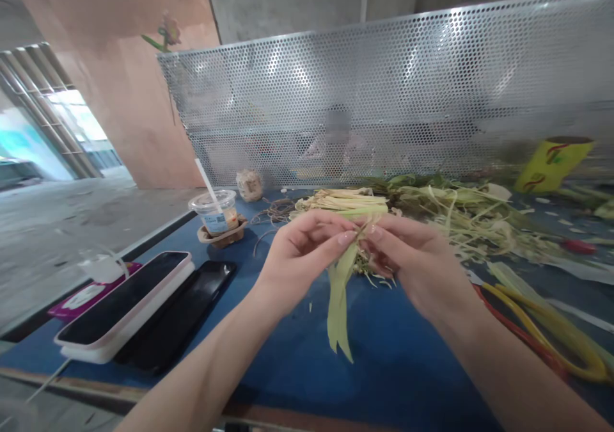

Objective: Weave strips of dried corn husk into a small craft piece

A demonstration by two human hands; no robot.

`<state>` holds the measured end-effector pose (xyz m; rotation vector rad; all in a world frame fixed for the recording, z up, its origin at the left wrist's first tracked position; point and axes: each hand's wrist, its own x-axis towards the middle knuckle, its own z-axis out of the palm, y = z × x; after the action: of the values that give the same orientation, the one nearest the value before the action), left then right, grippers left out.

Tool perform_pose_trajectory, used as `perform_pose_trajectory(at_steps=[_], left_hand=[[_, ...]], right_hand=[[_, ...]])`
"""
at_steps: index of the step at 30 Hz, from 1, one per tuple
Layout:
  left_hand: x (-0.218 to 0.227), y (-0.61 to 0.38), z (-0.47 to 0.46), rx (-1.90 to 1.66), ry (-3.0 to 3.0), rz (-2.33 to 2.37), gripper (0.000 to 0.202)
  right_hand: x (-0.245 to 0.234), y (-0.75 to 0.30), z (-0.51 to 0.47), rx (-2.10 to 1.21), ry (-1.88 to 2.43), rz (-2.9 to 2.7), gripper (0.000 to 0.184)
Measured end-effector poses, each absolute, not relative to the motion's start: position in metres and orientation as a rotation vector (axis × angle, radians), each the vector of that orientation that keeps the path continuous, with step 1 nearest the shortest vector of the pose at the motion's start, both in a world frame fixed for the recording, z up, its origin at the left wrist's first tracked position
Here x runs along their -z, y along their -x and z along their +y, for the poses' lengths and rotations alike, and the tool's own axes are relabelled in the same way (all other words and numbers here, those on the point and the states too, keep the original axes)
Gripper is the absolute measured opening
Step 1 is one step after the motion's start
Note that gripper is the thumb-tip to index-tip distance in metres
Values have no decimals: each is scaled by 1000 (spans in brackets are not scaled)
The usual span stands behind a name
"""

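Note:
Over a blue table (288, 361), my left hand (302, 249) and my right hand (407, 259) meet at the fingertips. Both pinch the top of a pale green leaf strip (339, 304), which hangs down between them toward the table. My fingers are pressed together on it. Just behind my hands lies a tidy bundle of pale leaf strips (345, 203). A loose heap of green husks and leaves (460, 214) spreads to the right of that bundle.
Two phones (129, 304) lie at the left, beside a plastic cup with a straw (217, 213) and a small jar (249, 184). Yellow and red cords (542, 329) curl at the right. A yellow cup (551, 163) and a perforated metal screen (384, 93) stand behind; a person sits beyond it.

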<state>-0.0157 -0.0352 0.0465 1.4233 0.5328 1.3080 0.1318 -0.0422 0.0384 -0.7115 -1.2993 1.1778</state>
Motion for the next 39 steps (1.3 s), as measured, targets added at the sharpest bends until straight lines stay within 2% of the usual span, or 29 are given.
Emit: perform_pose_trajectory(at_steps=[6, 15, 23, 39], left_hand=[[-46, 11, -36, -1192, -1173, 518, 19], [-51, 7, -40, -1180, -1063, 593, 26], [-52, 6, -40, -1243, -1101, 578, 43], [-51, 8, -46, -1248, -1085, 585, 50]], right_hand=[[-37, -132, -42, -1025, 720, -1288, 12], [-40, -131, -44, -878, 717, -1365, 12], [-35, -128, -40, -914, 585, -1307, 9], [-34, -129, -42, -947, 535, -1309, 10]])
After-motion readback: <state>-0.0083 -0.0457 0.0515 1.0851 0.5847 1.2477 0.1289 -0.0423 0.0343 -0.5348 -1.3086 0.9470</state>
